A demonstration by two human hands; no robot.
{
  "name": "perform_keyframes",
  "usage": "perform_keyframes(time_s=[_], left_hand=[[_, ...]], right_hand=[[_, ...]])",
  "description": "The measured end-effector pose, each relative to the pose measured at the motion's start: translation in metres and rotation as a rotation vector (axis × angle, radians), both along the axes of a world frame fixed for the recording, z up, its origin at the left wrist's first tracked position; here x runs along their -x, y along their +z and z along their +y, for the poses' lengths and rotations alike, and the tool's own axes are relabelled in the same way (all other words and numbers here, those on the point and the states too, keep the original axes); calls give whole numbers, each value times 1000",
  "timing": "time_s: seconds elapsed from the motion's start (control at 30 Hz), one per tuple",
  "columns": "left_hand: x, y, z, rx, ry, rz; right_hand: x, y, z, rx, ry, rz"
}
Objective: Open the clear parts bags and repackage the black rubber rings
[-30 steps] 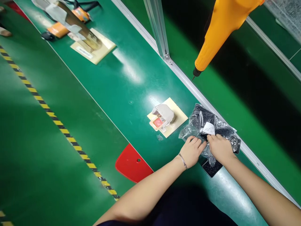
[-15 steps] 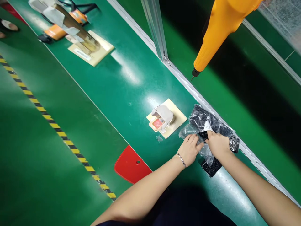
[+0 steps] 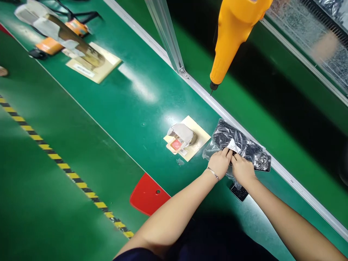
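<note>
Right of centre in the frame, both hands meet on a clear plastic bag point(image 3: 239, 143) stuffed with small black parts, lying on the green table point(image 3: 114, 108) hard against the aluminium rail point(image 3: 299, 188). The left hand point(image 3: 219, 165) pinches the film near the bag's white label point(image 3: 233, 145), fingers closed on it; the right hand point(image 3: 243, 170) is closed on the same spot from the other side, the two nearly touching.

The film looks thin and crinkled, so a sharp tug from both hands could split it wider than meant and scatter the black parts over the table, or across the rail into the dark channel beyond. A small black tray point(image 3: 262, 162) sits just beside the bag on the rail side, and another dark tray point(image 3: 239, 192) lies half under the right wrist; a jerk of either arm could knock them.

The orange screwdriver point(image 3: 231, 40) hangs above with its tip near the rail, so a raised hand could catch it. The small cardboard piece on its tan sheet point(image 3: 187, 139) sits left of the bag, near enough for spilled parts to reach.
</note>
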State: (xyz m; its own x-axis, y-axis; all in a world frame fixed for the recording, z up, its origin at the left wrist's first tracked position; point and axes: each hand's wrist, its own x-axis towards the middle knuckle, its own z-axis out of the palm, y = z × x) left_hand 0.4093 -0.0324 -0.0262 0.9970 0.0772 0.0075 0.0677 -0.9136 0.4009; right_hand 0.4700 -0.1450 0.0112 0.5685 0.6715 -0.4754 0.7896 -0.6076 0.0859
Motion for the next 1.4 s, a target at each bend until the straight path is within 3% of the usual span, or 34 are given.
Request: perform_keyframes(time_s=[0.2,0.37,0.57,0.8,0.97,1.07,1.2,1.3,1.37,1.4], left_hand=[[42,-22,0,75,42,-187],[31,-23,-4,100,120,-195],[7,-22,-7,112,40,-65],[51,-19,-8,88,16,-147],[72,-13,-13,24,-53,-177],[76,-1,-12,0,-141,-190],[86,20,-12,-52,-228,-288],[90,30,-14,-11,-374,-427],[81,41,-24,130,-551,-512],[73,48,-34,142,-610,-450]], right_hand=[[-8,-11,-19,-268,-107,-51],[0,-12,-7,-173,-133,-111],[9,-11,3,-85,-145,-20],[14,-7,-27,-287,-84,49],[37,8,-49,-361,-112,125],[62,28,-75,-334,-115,215],[110,57,-132,-247,-211,288],[152,66,-186,-188,-454,277],[185,66,-223,-173,-681,234],[202,67,-240,-176,-799,198]])
